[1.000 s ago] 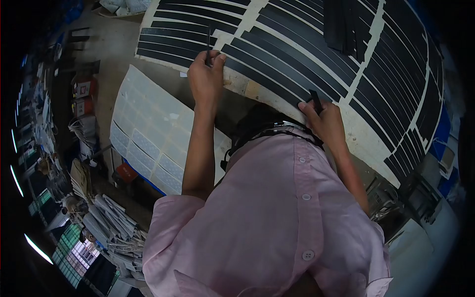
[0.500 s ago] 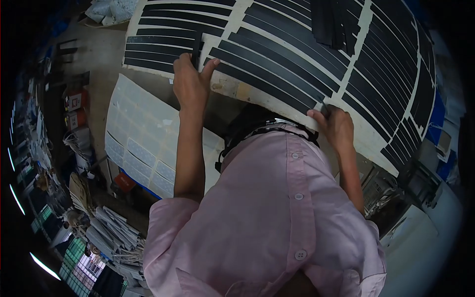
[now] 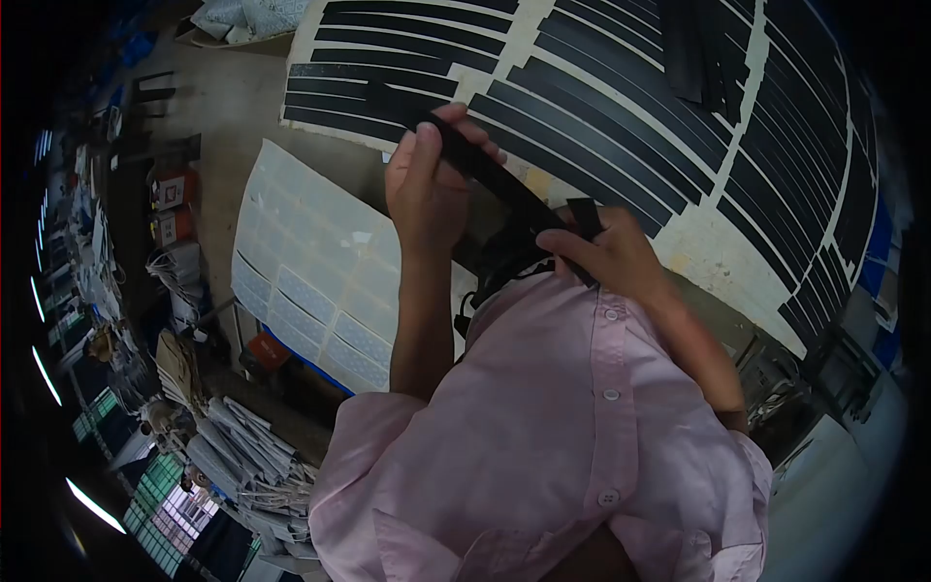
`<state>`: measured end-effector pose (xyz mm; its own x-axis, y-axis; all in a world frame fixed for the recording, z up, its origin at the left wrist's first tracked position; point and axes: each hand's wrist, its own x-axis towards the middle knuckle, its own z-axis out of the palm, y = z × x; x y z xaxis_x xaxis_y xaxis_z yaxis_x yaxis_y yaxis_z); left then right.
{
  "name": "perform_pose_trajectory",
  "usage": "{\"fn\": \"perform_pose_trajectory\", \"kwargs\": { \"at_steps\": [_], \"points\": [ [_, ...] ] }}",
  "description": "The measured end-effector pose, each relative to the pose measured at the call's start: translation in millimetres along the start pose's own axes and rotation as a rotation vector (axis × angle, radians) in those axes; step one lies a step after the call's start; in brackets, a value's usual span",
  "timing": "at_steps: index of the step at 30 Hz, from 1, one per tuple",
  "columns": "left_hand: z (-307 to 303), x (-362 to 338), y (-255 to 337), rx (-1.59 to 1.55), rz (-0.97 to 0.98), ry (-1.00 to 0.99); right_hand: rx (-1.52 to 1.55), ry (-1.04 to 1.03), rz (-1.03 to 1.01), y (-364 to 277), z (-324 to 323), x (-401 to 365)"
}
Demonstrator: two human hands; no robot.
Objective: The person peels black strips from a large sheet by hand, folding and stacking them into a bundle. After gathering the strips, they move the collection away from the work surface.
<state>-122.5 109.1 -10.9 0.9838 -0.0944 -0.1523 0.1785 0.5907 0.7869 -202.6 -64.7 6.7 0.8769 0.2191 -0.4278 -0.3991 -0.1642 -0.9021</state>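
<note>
A long black strip (image 3: 504, 184) stretches slantwise between my two hands, in front of the table's near edge. My left hand (image 3: 427, 189) is closed on its upper part, thumb on top and fingers behind, and the strip's far end reaches over the table. Lower down, my right hand (image 3: 616, 254) pinches the other end near my shirt front. A short dark end (image 3: 583, 215) sticks up beside the right fingers. Rows of similar black strips (image 3: 601, 126) lie flat on the pale table (image 3: 732, 267) just beyond both hands.
A loose bundle of black strips (image 3: 690, 53) lies across the rows at the back. To the left stands a second surface with a pale patterned sheet (image 3: 310, 252). Stacked grey bundles (image 3: 238, 451) and orange boxes (image 3: 175, 209) are farther left.
Both hands have come off the table's near edge toward my body, lifting a black strip between them. The right hand moved left, closer to the left hand. The view shifted slightly.
</note>
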Motion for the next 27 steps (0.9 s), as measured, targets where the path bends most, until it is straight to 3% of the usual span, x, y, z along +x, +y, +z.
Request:
{"fn": "perform_pose_trajectory", "kwargs": {
  "at_steps": [1, 3, 5, 6, 8, 9, 11, 12, 14, 19, 21, 23, 25, 27],
  "points": [
    [-8.9, -2.9, 2.7, 0.082, -0.050, -0.120, 0.037, -0.046, 0.063, -0.1, -3.1, -0.1],
    [-8.9, -9.8, 9.5, 0.219, -0.076, -0.016, 0.074, -0.100, 0.131, 3.6, 1.0, 1.2],
    [-14.4, -9.3, 10.1, 0.355, -0.094, 0.087, -0.192, 0.205, -0.174, 16.1, 13.0, 3.3],
    [-20.0, -5.6, 5.2, 0.481, -0.042, 0.137, -0.198, 0.196, -0.174, 20.5, 14.8, 6.3],
    [-22.8, -4.1, -0.2, 0.600, 0.008, 0.194, -0.408, 0.501, -0.536, 27.3, 14.3, 10.2],
    [-8.7, -2.5, 4.1, 0.544, 0.042, 0.217, -0.414, 0.495, -0.533, 23.2, 9.2, 6.8],
    [-6.5, 2.2, 8.6, 0.480, 0.083, 0.236, -0.221, 0.382, -0.060, 11.3, -10.2, -0.5],
    [-19.6, 5.3, 12.9, 0.468, 0.148, 0.273, -0.154, 0.403, 0.040, 14.8, -16.4, -2.6],
    [-49.3, 10.8, 23.0, 0.568, 0.259, 0.266, -0.150, 0.327, 0.072, 27.4, -29.2, -6.6],
    [-65.7, 4.8, 33.7, 0.906, 0.166, 0.172, -0.106, 0.193, 0.169, 40.1, -36.1, -5.3],
    [-67.5, 5.2, 23.9, 1.208, 0.361, -0.020, -0.186, 0.196, 0.197, 41.5, -34.4, -2.6],
    [-66.7, 3.6, 17.4, 1.232, 0.299, -0.055, -0.211, 0.182, 0.215, 40.3, -34.1, 0.0],
    [-73.8, 5.5, 5.2, 1.228, 0.508, -0.249, -0.238, 0.170, 0.238, 37.9, -34.5, 0.9],
    [-73.8, 2.8, -2.6, 1.307, 0.515, -0.292, -0.270, 0.164, 0.260, 35.7, -33.9, 1.4]
  ]
}}
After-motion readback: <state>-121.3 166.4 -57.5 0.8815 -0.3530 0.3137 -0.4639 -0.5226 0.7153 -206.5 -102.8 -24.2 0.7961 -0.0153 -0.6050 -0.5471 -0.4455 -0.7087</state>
